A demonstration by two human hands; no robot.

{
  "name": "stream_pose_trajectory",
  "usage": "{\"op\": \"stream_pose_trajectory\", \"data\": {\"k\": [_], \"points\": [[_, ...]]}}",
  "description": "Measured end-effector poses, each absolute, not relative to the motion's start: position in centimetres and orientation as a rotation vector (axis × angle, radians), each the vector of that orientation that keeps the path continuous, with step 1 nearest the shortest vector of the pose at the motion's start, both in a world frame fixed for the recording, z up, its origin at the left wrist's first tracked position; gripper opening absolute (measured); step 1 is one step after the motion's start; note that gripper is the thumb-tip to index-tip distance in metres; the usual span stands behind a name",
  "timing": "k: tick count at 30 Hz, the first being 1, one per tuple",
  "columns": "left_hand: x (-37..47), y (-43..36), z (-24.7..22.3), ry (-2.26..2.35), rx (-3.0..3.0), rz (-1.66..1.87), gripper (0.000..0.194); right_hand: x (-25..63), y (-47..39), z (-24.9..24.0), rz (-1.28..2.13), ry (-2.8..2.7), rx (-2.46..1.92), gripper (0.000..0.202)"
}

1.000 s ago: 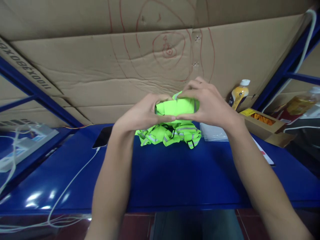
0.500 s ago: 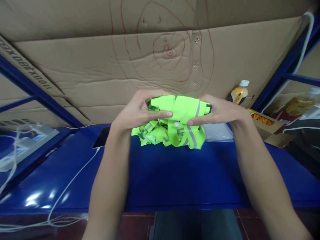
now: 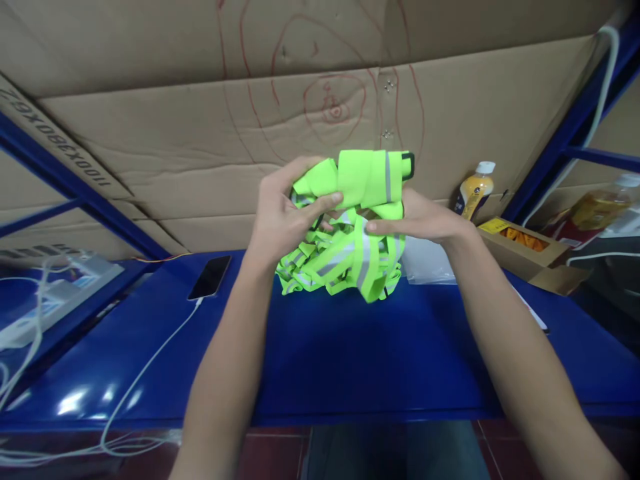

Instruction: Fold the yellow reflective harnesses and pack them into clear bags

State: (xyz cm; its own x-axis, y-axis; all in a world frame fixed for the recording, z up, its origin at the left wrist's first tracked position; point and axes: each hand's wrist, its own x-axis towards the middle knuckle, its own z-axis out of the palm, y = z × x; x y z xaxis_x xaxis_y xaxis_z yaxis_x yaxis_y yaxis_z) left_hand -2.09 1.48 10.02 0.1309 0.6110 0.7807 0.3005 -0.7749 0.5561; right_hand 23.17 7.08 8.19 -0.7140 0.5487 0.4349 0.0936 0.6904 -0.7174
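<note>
A bright yellow-green reflective strap (image 3: 363,177) with grey stripes is bundled between my two hands, above the blue table. My left hand (image 3: 290,207) is closed on the bundle's left side, its thumb across the front. On the right, my right hand (image 3: 413,217) grips the strap from below, with the thumb on a hanging length; its other fingers are mostly hidden. A black end piece (image 3: 409,165) sticks out at the bundle's upper right. More loose, tangled strap (image 3: 305,270) hangs or lies beneath the hands.
A phone (image 3: 210,277) on a white cable lies left on the blue table (image 3: 370,360). Further left is a power strip (image 3: 65,297). To the right are a clear plastic bag (image 3: 430,261), a bottle (image 3: 475,190) and an open carton (image 3: 530,250). Cardboard (image 3: 175,120) stands behind.
The bundled strap has risen and tilted, its right end higher. My right hand has shifted left and lower on it, and more hanging strap shows beneath.
</note>
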Motion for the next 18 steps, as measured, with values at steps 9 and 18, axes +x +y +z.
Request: {"op": "stream_pose_trajectory", "data": {"k": [9,18], "points": [[-2.5,1.5,9.6,0.974,2.414,1.439,0.044,26.4,2.8,12.2,0.441,-2.311,-0.659,0.068],[-1.9,0.8,9.9,1.116,2.607,0.986,0.036,24.0,3.6,11.7,0.419,-2.565,-0.685,0.023]]}}
